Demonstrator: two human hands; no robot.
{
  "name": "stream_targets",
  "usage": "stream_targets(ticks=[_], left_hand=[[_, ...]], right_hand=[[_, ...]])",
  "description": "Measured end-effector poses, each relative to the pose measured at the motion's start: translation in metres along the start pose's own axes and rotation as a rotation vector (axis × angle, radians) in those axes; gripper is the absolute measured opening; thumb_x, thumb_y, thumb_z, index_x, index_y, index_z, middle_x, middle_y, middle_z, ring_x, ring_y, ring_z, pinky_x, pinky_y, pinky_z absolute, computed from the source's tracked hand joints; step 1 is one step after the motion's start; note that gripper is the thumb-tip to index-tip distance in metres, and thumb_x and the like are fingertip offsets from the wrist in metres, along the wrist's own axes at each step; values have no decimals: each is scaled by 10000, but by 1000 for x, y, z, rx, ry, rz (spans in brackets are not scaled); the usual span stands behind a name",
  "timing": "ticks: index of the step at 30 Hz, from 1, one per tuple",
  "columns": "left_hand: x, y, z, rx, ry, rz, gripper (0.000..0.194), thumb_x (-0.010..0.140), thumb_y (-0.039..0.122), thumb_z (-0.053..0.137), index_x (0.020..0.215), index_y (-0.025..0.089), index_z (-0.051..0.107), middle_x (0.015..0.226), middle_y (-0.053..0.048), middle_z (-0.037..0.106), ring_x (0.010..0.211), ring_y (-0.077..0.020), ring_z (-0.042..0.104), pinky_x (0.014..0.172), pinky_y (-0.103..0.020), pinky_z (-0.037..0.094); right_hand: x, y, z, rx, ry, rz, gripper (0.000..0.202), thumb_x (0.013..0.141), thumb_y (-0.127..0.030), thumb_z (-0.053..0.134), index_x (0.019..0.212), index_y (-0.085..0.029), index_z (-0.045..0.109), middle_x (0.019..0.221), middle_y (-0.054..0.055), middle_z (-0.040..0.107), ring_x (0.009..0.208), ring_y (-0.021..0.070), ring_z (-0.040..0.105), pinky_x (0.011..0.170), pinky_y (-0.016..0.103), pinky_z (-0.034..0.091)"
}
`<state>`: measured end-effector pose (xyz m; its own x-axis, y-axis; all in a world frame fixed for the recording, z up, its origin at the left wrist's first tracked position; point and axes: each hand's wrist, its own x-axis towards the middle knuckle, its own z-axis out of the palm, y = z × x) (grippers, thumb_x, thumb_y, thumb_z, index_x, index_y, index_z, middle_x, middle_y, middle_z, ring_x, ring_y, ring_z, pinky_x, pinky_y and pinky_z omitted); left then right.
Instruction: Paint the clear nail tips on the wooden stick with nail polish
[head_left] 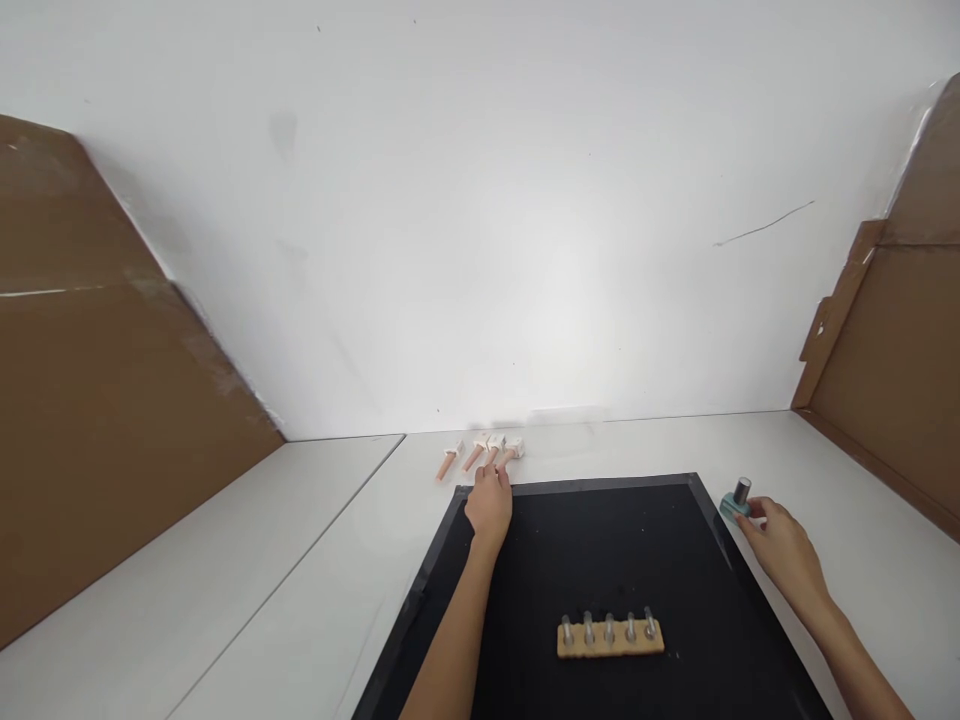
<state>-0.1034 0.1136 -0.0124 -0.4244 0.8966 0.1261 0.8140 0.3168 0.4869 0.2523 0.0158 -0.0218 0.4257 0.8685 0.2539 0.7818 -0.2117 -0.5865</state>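
My left hand [490,502] reaches over the far edge of the black mat [555,550], its fingers closed around the lower end of one of several pinkish sticks with white blocks [514,449]. Another such stick [447,462] lies apart to the left. At the right, my right hand [780,540] pinches a small teal base with an upright metal cylinder [741,492], on the white table beside the mat. Nearer to me on the mat, a wooden rack [609,648] holds several clear tubes.
A white wall [525,250] rises behind the white table [300,580]. Brown cardboard panels stand at the left [112,400] and right [900,380]. A seam runs across the table left of the mat.
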Motion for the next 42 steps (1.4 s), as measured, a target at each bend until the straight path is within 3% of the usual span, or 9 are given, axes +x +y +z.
stream_targets(ticks=[4,11,17,22,27,31,35,39,42], left_hand=[[-7,-6,-6,-46,42,43,301,872,300,540,1139,160,548,1137,-85,595,936,-209,608,781,-417,524],[-28,-9,-23,-144,172,163,290,922,285,317,830,172,569,826,-91,632,756,-230,627,599,-305,472],[-58,-6,-33,-249,239,299,272,906,278,293,817,199,537,726,-41,588,609,-181,578,558,-272,445],[-86,6,-35,-306,248,482,273,902,291,312,793,211,549,646,-3,541,549,-154,550,518,-241,419],[-108,19,-37,-336,307,779,204,881,220,375,794,195,557,637,-5,558,492,-123,523,474,-217,397],[-116,23,-43,-368,422,1077,139,866,146,396,836,184,526,588,-6,542,469,-131,497,437,-227,379],[-113,15,-42,-464,309,1210,154,888,233,378,959,195,509,715,-48,598,576,-161,563,522,-267,464],[-110,11,-32,-548,64,1034,441,864,436,440,1233,204,376,978,-119,590,762,-208,606,618,-325,529],[-112,17,-28,-593,-101,1018,423,866,444,457,1221,224,389,978,-104,596,778,-198,608,638,-320,544]], right_hand=[[1,2,1,-8,-19,-12,294,777,-429,424,778,-185,588,862,140,687,750,300,659,570,363,500],[2,2,0,-59,-27,-17,292,768,-408,404,769,-178,584,846,145,679,716,300,647,564,368,482],[-3,-4,-10,-97,44,-46,275,739,-408,443,782,-170,575,799,168,660,728,332,645,580,409,500],[-33,-51,-8,-65,87,-224,248,799,-402,449,856,-192,568,752,101,628,691,282,635,616,393,524],[-59,-121,3,113,-71,-753,337,903,-295,434,1229,-222,473,1073,131,592,772,235,670,569,322,565],[-54,-142,5,274,-119,-791,274,919,-215,376,1136,-216,544,1031,126,578,746,217,662,603,334,570],[-51,-138,7,623,-328,-579,204,901,-322,482,1053,-236,586,929,77,608,687,182,624,609,301,550],[-60,-135,13,984,-628,-254,403,852,-558,488,1017,-206,593,738,25,591,542,147,578,502,271,514],[-64,-135,16,1029,-728,-275,405,830,-576,516,971,-203,591,731,18,589,568,143,564,545,270,503]])
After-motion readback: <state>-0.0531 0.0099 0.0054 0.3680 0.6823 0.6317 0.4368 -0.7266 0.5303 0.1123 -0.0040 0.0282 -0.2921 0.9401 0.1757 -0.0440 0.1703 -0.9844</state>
